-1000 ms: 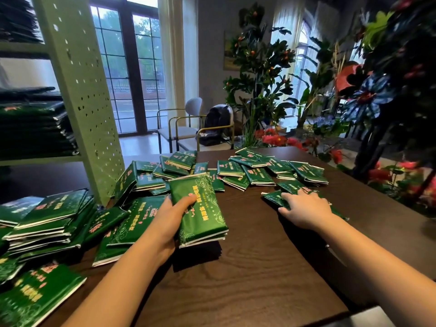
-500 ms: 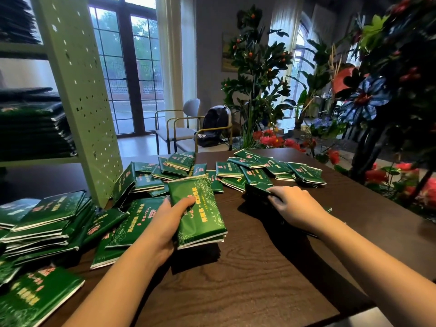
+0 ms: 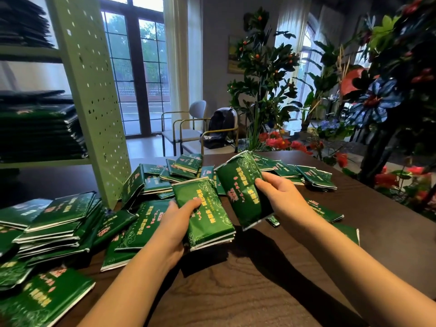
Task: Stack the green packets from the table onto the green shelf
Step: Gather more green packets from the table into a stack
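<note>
Clasping stack (image 3: 208, 217) | left grip (image 3: 175, 224) thumb atop | right grip (image 3: 283, 197): packet (image 3: 240, 185) (tilted)

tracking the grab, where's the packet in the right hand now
Head view, centre-right: the tilted packet is gripped by the right hand, just right of the stack the left hand holds.

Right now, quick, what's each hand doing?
Left hand: closed, holding a stack of green packets.
Right hand: closed, holding a tilted green packet.

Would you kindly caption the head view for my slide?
Left hand holds a small packet stack; right hand holds another packet above the table.
</note>
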A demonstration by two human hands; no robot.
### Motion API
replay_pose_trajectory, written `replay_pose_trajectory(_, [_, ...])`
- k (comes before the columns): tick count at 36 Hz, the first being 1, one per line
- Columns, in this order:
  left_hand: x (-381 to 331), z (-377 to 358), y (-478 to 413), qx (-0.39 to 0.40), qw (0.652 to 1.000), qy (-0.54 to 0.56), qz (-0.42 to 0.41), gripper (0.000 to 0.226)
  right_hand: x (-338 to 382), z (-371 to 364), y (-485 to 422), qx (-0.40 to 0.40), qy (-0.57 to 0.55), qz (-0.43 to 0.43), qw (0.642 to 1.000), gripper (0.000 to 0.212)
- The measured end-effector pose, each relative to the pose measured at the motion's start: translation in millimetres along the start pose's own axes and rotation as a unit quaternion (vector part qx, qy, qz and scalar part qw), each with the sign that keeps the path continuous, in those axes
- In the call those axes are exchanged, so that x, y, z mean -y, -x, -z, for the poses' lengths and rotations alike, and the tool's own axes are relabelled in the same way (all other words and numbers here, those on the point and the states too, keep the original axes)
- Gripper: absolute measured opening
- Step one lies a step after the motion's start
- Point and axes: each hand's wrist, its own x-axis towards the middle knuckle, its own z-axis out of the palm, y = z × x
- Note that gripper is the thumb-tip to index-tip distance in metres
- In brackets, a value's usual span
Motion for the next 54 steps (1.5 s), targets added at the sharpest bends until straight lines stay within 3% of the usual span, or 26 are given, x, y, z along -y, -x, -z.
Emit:
replay_pose_trajectory(2, [1, 1, 1, -0.008, 1.000, -0.020, -0.015, 0.050, 1, -8, 1, 0.007, -0.042, -0.007, 0.999, 0.024])
replay_pose_trajectory(5, [6, 4, -4, -0.012, 0.999, -0.024, -0.031, 0.105, 0, -24, 2, 0.005, -0.051, -0.007, 0.999, 0.028])
replay_pose_trajectory(9, [18, 8, -20, -0.017, 0.998, 0.041, -0.048, 0.121, -3, -47, 7, -0.006, 0.010, 0.002, 1.000, 0.035])
replay_pose_trajectory(14, [11, -2, -7, -0.033, 0.996, 0.078, -0.040, 0.092, -14, -67, 9, -0.045, 0.044, 0.022, 0.998, 0.038])
replay_pose_trajectory(18, [6, -7, 4, -0.011, 0.998, 0.053, -0.042, 0.116, -20, -79, 12, -0.051, 0.069, 0.018, 0.996, 0.042])
replay_pose_trajectory(24, [5, -9, 6, 0.006, 0.999, -0.005, -0.042, 0.053, -28, -81, 10, -0.038, 0.121, -0.001, 0.992, 0.051])
replay_pose_trajectory(31, [3, -7, 8, -0.001, 1.000, 0.007, 0.000, 0.039, -20, -47, -2, -0.001, 0.206, 0.053, 0.977, 0.032])
replay_pose_trajectory(35, [-2, -3, 9, -0.002, 1.000, 0.019, 0.020, 0.040, -28, -13, -19, 0.019, 0.367, 0.009, 0.930, 0.034])
replay_pose_trajectory(38, [-5, -1, 10, -0.007, 0.999, 0.024, 0.027, 0.042, -36, 9, -27, 0.053, 0.518, -0.083, 0.850, 0.046])
replay_pose_trajectory(40, [-6, -1, 10, -0.009, 0.999, 0.034, 0.026, 0.041, -39, 20, -28, 0.054, 0.566, -0.121, 0.814, 0.052])
replay_pose_trajectory(44, [-6, -2, 9, -0.018, 0.999, 0.031, 0.029, 0.046, -47, 33, -26, 0.042, 0.600, -0.152, 0.784, 0.061])
replay_pose_trajectory(50, [-7, -3, 10, -0.011, 0.998, 0.040, 0.036, 0.044, -44, 35, -23, 0.034, 0.575, -0.139, 0.805, 0.085])
replay_pose_trajectory(54, [-6, -2, 10, -0.012, 0.998, 0.047, 0.036, 0.044, -40, 34, -21, 0.014, 0.482, -0.102, 0.870, 0.096])
